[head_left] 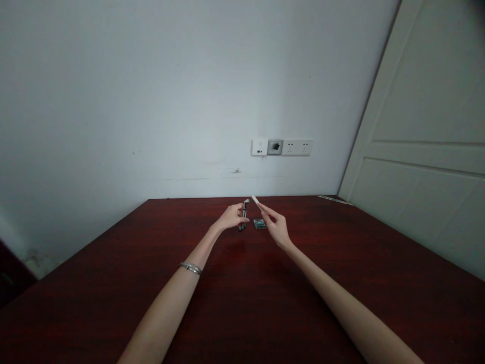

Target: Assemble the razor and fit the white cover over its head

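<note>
My left hand [232, 217] is closed around a small black-and-white bundle [244, 211], which looks like a folded cable and stands upright between thumb and fingers. In my right hand [278, 227] a slim white stick-like piece [256, 201] is pinched, tilted up and to the left. Its tip is near the top of the bundle, with a small gap between them. Below and between the hands, a small flat clear and green packet [259, 224] lies on the table. The fingers partly hide both held things.
The dark red wooden table [242, 303] runs back to a pale wall with a row of sockets [297, 147]. A thin pale strip [335, 200] lies at the back right edge. On the right stands a white panelled door [424, 136].
</note>
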### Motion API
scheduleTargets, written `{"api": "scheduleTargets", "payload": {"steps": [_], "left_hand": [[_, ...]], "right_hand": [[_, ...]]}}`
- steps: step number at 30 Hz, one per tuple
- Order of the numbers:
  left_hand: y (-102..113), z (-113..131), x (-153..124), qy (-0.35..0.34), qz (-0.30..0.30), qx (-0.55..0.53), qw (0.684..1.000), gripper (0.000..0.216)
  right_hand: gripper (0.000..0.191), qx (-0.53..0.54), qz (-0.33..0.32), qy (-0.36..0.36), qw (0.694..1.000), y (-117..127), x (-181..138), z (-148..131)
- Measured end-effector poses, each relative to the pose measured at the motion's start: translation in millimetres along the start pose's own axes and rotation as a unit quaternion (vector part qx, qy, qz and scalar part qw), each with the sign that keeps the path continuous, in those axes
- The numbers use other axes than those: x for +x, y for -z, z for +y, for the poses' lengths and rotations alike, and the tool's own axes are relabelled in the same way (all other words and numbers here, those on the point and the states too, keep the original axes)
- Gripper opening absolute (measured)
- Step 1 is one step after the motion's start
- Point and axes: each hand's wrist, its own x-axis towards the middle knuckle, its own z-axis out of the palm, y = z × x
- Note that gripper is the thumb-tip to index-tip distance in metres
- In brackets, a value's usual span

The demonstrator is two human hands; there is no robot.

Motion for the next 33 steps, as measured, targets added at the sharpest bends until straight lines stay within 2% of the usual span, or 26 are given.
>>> {"api": "scheduleTargets", "payload": {"steps": [4,10,16,21,24,30,33], "left_hand": [[0.3,-2.3,1.2,0.02,-0.005,-0.006,1.0,0.028],[-2.4,0.2,1.7,0.006,-0.006,-0.026,1.0,0.018],[-6.0,-3.0,3.3,-0.024,-0.011,-0.03,0.999,0.018],[-8.2,-8.7,5.6,-0.053,-0.017,-0.024,0.998,0.021],[-8.0,-11.4,5.9,-0.07,0.004,-0.005,0.998,0.017],[-3.7,-11.9,5.6,-0.08,0.055,0.027,0.995,0.008],[-0.5,-11.6,5.2,-0.085,0.071,0.075,0.991,0.009]], "right_hand": [[0.044,0.012,0.004,-0.024,1.0,2.0,0.7,0.8],[0.043,0.006,-0.009,-0.039,0.999,-5.3,-2.0,-5.5],[0.038,-0.026,-0.034,0.034,0.998,-10.5,-4.6,-10.3],[0.038,-0.069,-0.055,0.057,0.994,-16.1,-6.4,-14.6],[0.039,-0.093,-0.061,0.059,0.992,-15.0,-6.1,-12.4],[0.04,-0.081,0.006,0.05,0.995,-2.7,-0.7,-4.2],[0.039,-0.075,0.004,0.053,0.996,-2.3,-1.1,-9.4]]}}
